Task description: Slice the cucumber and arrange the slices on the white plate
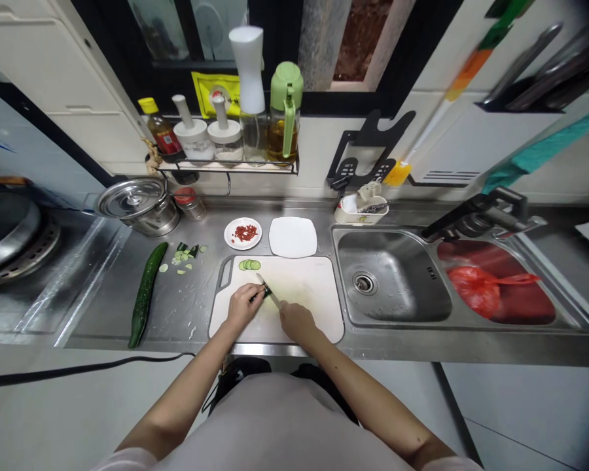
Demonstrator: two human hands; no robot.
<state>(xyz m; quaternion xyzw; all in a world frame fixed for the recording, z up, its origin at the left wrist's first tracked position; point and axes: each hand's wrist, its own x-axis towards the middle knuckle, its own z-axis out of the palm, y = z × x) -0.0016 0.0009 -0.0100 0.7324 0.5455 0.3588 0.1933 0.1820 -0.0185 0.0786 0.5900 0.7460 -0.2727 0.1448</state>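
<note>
On the white cutting board [319, 288], my left hand [244, 304] is closed on a short dark green cucumber piece [267, 290], which its fingers partly hide. My right hand [297, 320] grips a knife [271, 294] by the handle, its blade slanting up and left against the cucumber piece. Several thin cucumber slices [250, 265] lie overlapped in a short row near the board's upper left. A whole cucumber [147, 294] rests on the steel counter, left of the board. Scattered cucumber scraps [182, 256] lie between it and the small plate.
Behind the board are a small plate [231, 241] with chopped red bits and a white square plate [293, 237]. A lidded steel pot [152, 216] stands back left. To the right is a sink [392, 281], with a red plastic bag [476, 291] in its second basin. A condiment shelf [226, 167] hangs behind.
</note>
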